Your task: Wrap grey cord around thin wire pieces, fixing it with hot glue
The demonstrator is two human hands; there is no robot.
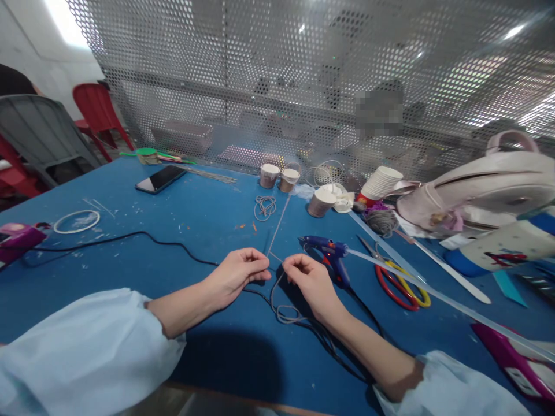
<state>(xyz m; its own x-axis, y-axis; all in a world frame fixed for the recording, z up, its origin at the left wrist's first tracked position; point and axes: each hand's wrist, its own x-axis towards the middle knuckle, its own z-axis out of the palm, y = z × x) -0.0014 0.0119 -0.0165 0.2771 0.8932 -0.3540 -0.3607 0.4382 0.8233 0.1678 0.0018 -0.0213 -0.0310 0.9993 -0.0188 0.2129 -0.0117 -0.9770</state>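
Grey cord (272, 296) in play, low in the middle of the counter (208, 219), dropping from the right hand (318, 292) into a loose loop on the blue top. The right fingers (293, 270) are pinched on it, thumb against forefinger. Just beside, the left hand (236, 276) has its fingers (259, 266) drawn narrow, tips together; whether cord sits between them, I cannot tell. A thin pale line (280, 225) runs from near the hands towards the cups, and I cannot tell if it is the same cord.

Right beside the right hand, a blue glue gun (325, 247), then scissors (396, 286) with red and yellow handles. Beyond the hands, a small tangle of cord (265, 207), with two small cups (269, 176) behind it and a third cup (321, 203) to the right. Farther right, grey yarn (381, 222) near a pale bag (481, 179). Over on the left, a phone (160, 179) lies flat, and at the back stands a perforated metal screen (243, 75).
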